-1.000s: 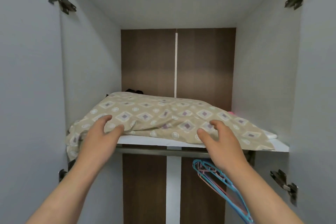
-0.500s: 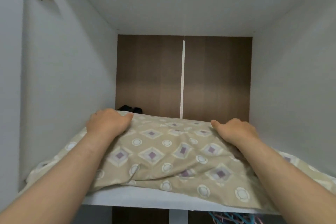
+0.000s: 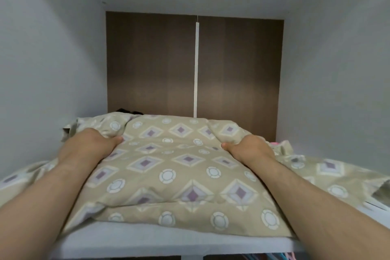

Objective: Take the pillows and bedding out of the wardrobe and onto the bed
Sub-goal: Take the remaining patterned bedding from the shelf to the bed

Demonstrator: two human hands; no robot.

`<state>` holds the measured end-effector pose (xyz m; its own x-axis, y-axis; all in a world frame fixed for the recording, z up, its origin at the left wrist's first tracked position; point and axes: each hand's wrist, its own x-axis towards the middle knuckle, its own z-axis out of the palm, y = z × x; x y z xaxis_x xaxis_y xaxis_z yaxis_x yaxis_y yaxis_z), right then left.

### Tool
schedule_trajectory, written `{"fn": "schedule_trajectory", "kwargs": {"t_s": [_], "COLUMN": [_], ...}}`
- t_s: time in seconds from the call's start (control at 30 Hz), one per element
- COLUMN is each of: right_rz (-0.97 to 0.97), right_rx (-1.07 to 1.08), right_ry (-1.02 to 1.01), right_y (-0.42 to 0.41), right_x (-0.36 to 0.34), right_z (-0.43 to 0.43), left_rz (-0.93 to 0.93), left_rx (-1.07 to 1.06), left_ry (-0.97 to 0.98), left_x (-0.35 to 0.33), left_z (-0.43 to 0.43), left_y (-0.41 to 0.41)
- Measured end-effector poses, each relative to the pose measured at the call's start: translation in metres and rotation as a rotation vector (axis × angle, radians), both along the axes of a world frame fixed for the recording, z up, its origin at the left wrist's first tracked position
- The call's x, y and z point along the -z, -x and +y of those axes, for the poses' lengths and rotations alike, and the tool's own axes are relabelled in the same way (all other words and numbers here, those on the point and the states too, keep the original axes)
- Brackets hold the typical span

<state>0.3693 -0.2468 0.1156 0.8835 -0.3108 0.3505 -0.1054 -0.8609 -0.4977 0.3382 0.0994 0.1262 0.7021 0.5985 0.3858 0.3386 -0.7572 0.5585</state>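
Observation:
A beige pillow [image 3: 175, 167] with a diamond and circle print lies on the white wardrobe shelf [image 3: 160, 243], its cover spreading loose to both sides. My left hand [image 3: 92, 141] grips the pillow's left side, fingers curled down into the fabric. My right hand [image 3: 249, 148] grips its right side the same way. Both forearms reach in over the shelf's front edge. The fingertips are hidden in the folds.
The wardrobe's grey side walls stand close on both sides, with a brown back panel [image 3: 152, 63] behind. A dark item [image 3: 128, 111] sits at the back left, something pink [image 3: 274, 143] at the back right. Coloured hangers [image 3: 272, 256] show under the shelf.
My view has moved in closer to the shelf. Both hands went from the pillow's front edge onto its far sides and closed on the fabric, which has bunched up.

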Motion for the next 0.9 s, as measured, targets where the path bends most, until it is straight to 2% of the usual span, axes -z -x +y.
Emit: {"fn": "schedule_trajectory", "kwargs": {"t_s": [0.17,0.3,0.43,0.53,0.8,0.9], "right_rz": [-0.155,-0.381,-0.63,-0.746,-0.794,-0.78], "right_rx": [-0.019,-0.048,-0.062,-0.106,-0.162,-0.174], "right_ry": [-0.088,-0.258,-0.299,-0.287,-0.283,-0.284], "right_y": [0.004,0.024,0.063,0.099,0.207,0.25], "right_x": [0.006,0.001,-0.019,-0.046,-0.066,-0.057], "right_z": [0.0,0.003,0.003,-0.002,-0.028,-0.043], "left_rz": [-0.141,-0.355,-0.621,-0.737,-0.844,-0.822], "left_rx": [0.057,0.106,0.138,0.169,0.192,0.192], "left_ry": [0.001,0.044,0.113,0.122,0.017,0.011], "left_x": [0.006,0.002,-0.012,-0.025,-0.045,-0.037], "left_z": [0.002,0.001,0.0,0.0,-0.019,-0.031], "left_y": [0.003,0.019,0.045,0.07,0.173,0.217]}}
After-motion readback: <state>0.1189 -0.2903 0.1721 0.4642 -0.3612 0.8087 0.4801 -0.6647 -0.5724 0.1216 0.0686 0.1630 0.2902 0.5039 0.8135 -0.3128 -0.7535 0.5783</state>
